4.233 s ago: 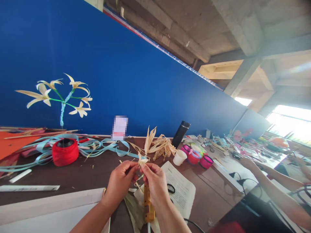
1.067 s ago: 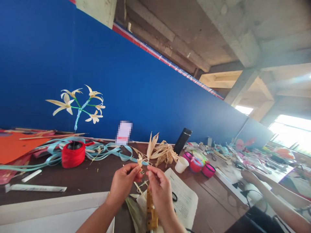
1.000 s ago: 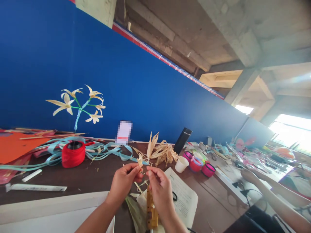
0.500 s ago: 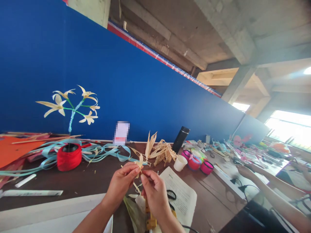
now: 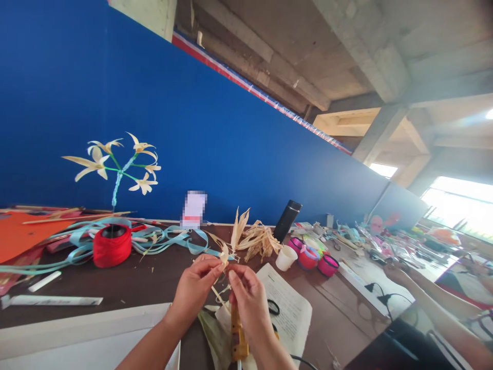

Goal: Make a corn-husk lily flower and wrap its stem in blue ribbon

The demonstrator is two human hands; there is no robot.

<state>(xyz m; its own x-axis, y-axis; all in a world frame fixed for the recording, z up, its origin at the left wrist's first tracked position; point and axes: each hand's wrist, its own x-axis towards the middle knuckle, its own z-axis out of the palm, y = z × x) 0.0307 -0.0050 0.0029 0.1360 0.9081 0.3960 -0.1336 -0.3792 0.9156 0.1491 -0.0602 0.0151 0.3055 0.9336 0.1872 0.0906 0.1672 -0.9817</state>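
My left hand (image 5: 194, 289) pinches a small pale husk piece (image 5: 224, 253) between thumb and fingertips, just above the brown table (image 5: 138, 280). My right hand (image 5: 248, 301) is closed beside it, its fingertips meeting the same husk piece from the right. Thin husk strips (image 5: 217, 298) hang below the two hands. A yellow tool (image 5: 237, 339) lies under my right wrist, on a printed sheet (image 5: 290, 308).
A red thread spool (image 5: 112, 245) and light blue ribbons (image 5: 169, 237) lie at the left. Husk flowers on a blue stem (image 5: 117, 167) stand by the blue wall. Dried husks (image 5: 256, 237), a black flask (image 5: 287, 220), a white cup (image 5: 285, 257) and pink spools (image 5: 327, 265) sit behind. Another person's arm (image 5: 435, 308) reaches in at the right.
My hands stayed together on the husk piece, with the fingers shifting slightly around it. The camera view swung a little; the other person's arm moved at the right.
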